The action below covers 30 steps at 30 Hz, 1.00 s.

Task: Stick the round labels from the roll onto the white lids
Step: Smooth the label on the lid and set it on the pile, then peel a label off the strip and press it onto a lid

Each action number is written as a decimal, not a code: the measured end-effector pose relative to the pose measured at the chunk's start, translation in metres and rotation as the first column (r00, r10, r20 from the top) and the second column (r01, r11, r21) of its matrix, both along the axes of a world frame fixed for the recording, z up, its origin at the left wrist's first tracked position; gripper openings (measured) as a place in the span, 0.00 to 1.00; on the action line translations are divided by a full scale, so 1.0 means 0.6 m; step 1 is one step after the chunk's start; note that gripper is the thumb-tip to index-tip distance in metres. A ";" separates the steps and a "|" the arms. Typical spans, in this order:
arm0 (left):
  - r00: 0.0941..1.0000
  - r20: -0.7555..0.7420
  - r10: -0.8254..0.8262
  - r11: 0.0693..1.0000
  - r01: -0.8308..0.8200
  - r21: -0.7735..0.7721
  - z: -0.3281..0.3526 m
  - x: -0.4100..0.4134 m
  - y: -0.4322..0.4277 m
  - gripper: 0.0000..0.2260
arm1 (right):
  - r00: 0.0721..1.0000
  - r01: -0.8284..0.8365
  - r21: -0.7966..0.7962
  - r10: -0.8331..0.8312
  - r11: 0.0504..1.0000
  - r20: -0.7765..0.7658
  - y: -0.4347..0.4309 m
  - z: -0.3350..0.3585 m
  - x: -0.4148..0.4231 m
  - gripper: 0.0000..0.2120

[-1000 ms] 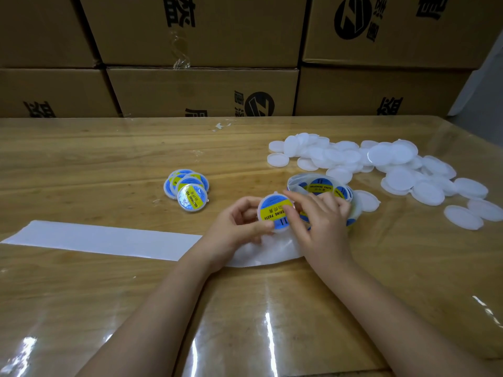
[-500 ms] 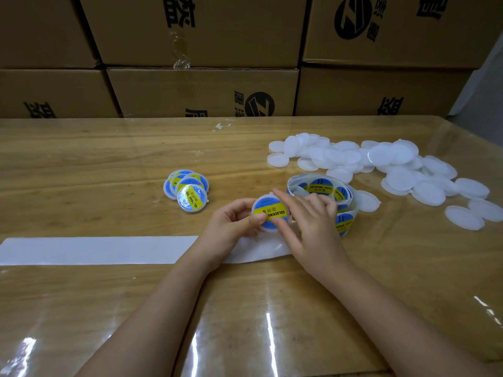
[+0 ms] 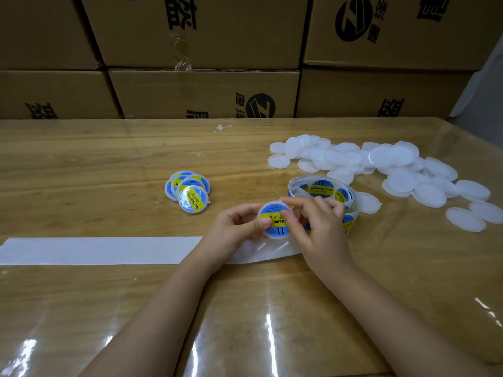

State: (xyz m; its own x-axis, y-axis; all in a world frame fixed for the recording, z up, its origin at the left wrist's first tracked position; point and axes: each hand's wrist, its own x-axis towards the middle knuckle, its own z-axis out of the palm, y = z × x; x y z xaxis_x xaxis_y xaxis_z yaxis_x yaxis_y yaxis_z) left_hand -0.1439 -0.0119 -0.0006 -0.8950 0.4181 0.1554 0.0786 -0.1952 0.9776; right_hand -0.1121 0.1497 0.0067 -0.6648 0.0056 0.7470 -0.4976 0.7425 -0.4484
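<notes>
**Item: one white lid (image 3: 268,207) in a two-hand grip, over the middle of the tabletop (image 3: 81,159).**

Grip: the left hand (image 3: 234,227) holds the lid's left rim, thumb on its face and fingers curled behind. The right hand (image 3: 321,227) has its thumb on the blue-and-yellow label (image 3: 279,232) already on the lid and its forefinger hooked over the upper rim. Label roll (image 3: 321,187): just behind the right hand, partly hidden by it. Backing strip (image 3: 95,250): white, bare, runs from the left edge to beneath both hands. Labelled lids (image 3: 190,193): a small overlapping stack left of centre. Unlabelled lids (image 3: 381,161): a loose heap toward the far right corner. Cardboard boxes (image 3: 204,93): stacked along the far edge.
</notes>
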 end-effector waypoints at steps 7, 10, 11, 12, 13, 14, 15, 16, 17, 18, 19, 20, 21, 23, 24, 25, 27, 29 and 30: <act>0.897 -0.130 0.423 0.896 -0.435 -0.083 0.011 -0.016 -0.019 0.10 | 0.993 0.118 0.059 -0.119 0.991 0.004 0.034 0.000 -0.007 0.14; 0.734 -0.194 0.651 0.712 -0.679 -0.181 0.011 -0.037 -0.054 0.11 | 0.959 0.284 -0.033 -0.284 0.958 -0.011 0.068 0.002 -0.017 0.14; 0.690 -0.215 0.691 0.643 -0.723 -0.253 0.007 -0.042 -0.064 0.13 | 0.940 0.338 -0.089 -0.340 0.937 -0.006 0.082 0.002 -0.022 0.14; 0.657 -0.240 0.715 0.573 -0.747 -0.337 0.002 -0.047 -0.071 0.16 | 0.921 0.387 -0.156 -0.390 0.909 0.012 0.096 0.002 -0.027 0.14; 0.638 -0.263 0.724 0.515 -0.753 -0.409 -0.004 -0.049 -0.076 0.18 | 0.900 0.431 -0.227 -0.432 0.873 0.047 0.112 0.001 -0.032 0.14; 0.632 -0.283 0.722 0.478 -0.750 -0.457 -0.008 -0.050 -0.078 0.21 | 0.879 0.475 -0.286 -0.468 0.832 0.098 0.127 -0.002 -0.038 0.15; 0.632 -0.302 0.714 0.456 -0.746 -0.486 -0.010 -0.050 -0.079 0.22 | 0.851 0.525 -0.314 -0.498 0.791 0.166 0.141 -0.005 -0.043 0.15; 0.632 -0.326 0.703 0.439 -0.746 -0.501 -0.010 -0.049 -0.079 0.23 | 0.815 0.578 -0.301 -0.522 0.758 0.251 0.155 -0.010 -0.048 0.16; 0.628 -0.358 0.691 0.425 -0.753 -0.502 -0.010 -0.049 -0.078 0.23 | 0.771 0.625 -0.253 -0.534 0.738 0.346 0.165 -0.016 -0.052 0.16; 0.619 -0.390 0.682 0.414 -0.766 -0.492 -0.010 -0.049 -0.076 0.23 | 0.725 0.653 -0.189 -0.532 0.734 0.438 0.173 -0.022 -0.056 0.17; 0.606 -0.419 0.677 0.405 -0.781 -0.476 -0.009 -0.048 -0.075 0.23 | 0.681 0.658 -0.114 -0.524 0.744 0.512 0.176 -0.026 -0.059 0.17; 0.590 -0.447 0.673 0.394 -0.797 -0.458 -0.009 -0.047 -0.074 0.22 | 0.646 0.646 -0.035 -0.521 0.762 0.558 0.177 -0.029 -0.062 0.18; 0.573 -0.481 0.664 0.376 -0.812 -0.447 -0.009 -0.045 -0.073 0.21 | 0.621 0.623 0.041 -0.526 0.781 0.581 0.176 -0.032 -0.063 0.18; 0.551 -0.585 0.595 0.320 -0.830 -0.456 -0.011 -0.042 -0.073 0.19 | 0.600 0.573 0.149 -0.536 0.806 0.594 0.175 -0.036 -0.066 0.19; 0.554 -0.645 0.527 0.286 -0.830 -0.479 -0.013 -0.041 -0.072 0.17 | 0.600 0.557 0.172 -0.537 0.813 0.594 0.176 -0.037 -0.067 0.19; 0.565 -0.694 0.446 0.242 -0.823 -0.515 -0.016 -0.040 -0.069 0.15 | 0.602 0.549 0.182 -0.537 0.816 0.592 0.177 -0.039 -0.067 0.19; 0.600 -0.747 0.286 0.124 -0.796 -0.592 -0.018 -0.036 -0.061 0.12 | 0.599 0.547 0.199 -0.546 0.813 0.585 0.179 -0.040 -0.068 0.17; 0.622 -0.760 0.191 0.049 -0.779 -0.625 -0.022 -0.033 -0.058 0.10 | 0.588 0.554 0.222 -0.565 0.803 0.579 0.181 -0.040 -0.068 0.14; 0.615 -0.768 0.178 0.043 -0.785 -0.618 -0.024 -0.033 -0.058 0.10 | 0.583 0.557 0.231 -0.574 0.798 0.575 0.181 -0.040 -0.069 0.12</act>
State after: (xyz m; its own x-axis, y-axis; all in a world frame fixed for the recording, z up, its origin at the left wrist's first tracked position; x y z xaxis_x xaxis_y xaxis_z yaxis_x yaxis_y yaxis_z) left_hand -0.1636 -0.0465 -0.0151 -0.8904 0.0111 0.4551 0.1259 0.9667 0.2228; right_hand -0.1533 0.2583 -0.0170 -0.8262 0.5246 0.2056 0.3884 0.7946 -0.4665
